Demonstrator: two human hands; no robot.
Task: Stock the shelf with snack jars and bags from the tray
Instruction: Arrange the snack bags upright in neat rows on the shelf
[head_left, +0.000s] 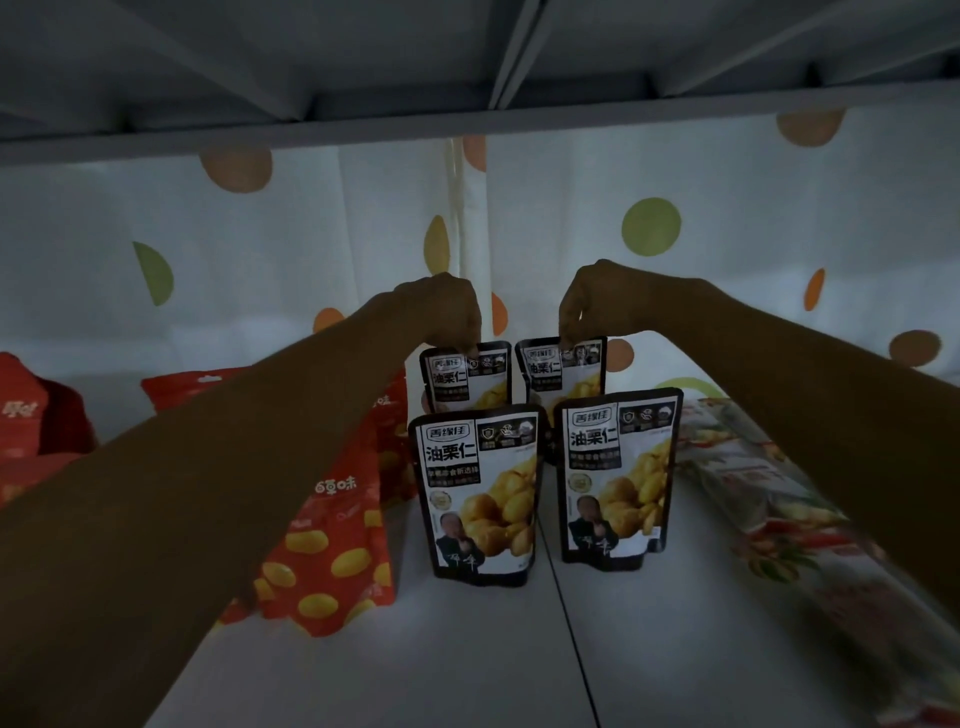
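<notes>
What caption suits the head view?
The left hand pinches the rear-left pouch, right hand the rear-right pouch, on the shelf.

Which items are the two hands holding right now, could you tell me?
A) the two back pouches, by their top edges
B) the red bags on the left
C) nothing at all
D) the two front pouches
A: the left hand pinches the top of the back left pouch and the right hand pinches the top of the back right pouch, while the front pouches stand untouched.
</notes>
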